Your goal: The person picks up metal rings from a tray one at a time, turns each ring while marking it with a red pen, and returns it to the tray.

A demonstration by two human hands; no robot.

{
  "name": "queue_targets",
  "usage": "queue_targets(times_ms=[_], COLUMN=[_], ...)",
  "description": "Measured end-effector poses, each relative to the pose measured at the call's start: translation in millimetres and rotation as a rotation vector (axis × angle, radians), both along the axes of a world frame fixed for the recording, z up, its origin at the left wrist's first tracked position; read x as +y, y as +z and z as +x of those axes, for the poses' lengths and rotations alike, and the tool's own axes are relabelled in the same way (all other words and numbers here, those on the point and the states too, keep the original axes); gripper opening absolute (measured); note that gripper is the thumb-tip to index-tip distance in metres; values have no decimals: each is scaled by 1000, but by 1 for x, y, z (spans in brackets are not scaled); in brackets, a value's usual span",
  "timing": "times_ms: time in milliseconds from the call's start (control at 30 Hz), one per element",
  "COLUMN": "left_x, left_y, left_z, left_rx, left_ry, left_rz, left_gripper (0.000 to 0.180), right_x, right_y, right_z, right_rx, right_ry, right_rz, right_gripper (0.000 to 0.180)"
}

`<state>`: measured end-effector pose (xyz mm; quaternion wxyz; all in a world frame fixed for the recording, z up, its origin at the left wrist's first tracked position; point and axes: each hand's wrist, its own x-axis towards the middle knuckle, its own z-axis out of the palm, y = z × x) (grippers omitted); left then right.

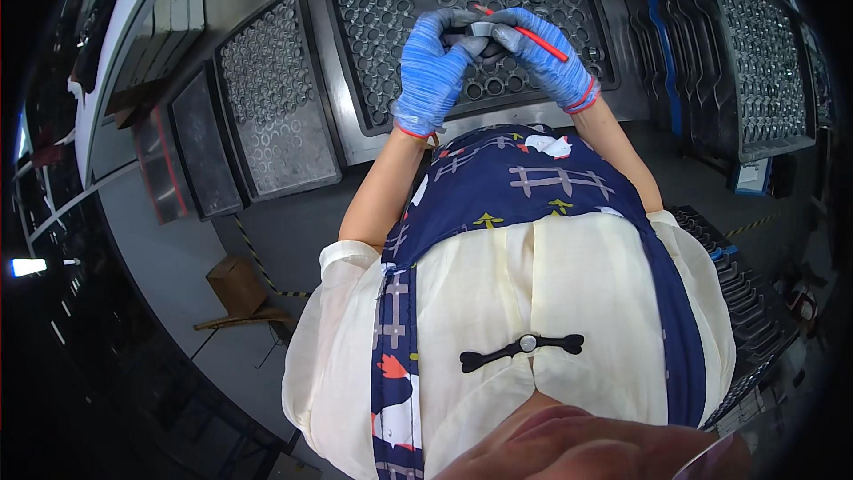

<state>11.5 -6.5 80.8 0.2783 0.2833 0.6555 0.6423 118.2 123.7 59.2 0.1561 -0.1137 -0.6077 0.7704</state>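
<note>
My left hand, in a blue knitted glove with grey coated fingertips, pinches a small grey metal ring from its left side. Opposite it, my right hand, gloved the same way, has its fingers closed at the ring's right side. A slim red pen-like tool lies across the right hand, its thin tip pointing up and left past the fingers. Both hands are raised over a black tray filled with rows of similar metal rings. The fingers partly hide the ring.
Left of the main tray, another dark tray holds many small rings, beside a bare dark tray. On the right, several black trays stand stacked next to a tray of shiny rings. A cardboard box sits lower left.
</note>
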Motion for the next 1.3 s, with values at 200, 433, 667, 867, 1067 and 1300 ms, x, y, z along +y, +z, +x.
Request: queue_targets(times_ms=[200, 433, 667, 867, 1067, 1300], left_x=[-1, -1, 2, 2, -8, -26], left_y=[1, -5, -9, -39, -121, -177], left_z=[1, -2, -11, -36, -95, -79], left_rx=[420, -149, -427, -648, -91, 628], left_ry=[-14, -10, 12, -7, 119, -185], left_rz=[-89, 49, 155, 278, -292, -739], left_gripper=[32, 33, 30, 22, 24, 30], right_x=[3, 4, 5, 7, 10, 16], right_y=[4, 2, -5, -16, -57, -79], right_z=[2, 0, -6, -27, -27, -21], right_rx=[-78, -47, -59, -50, -138, -201], right_ry=[-7, 41, 33, 62, -64, -75], right_rz=[351, -38, 59, 306, 270, 377], right_gripper=[28, 28, 30, 32, 33, 34])
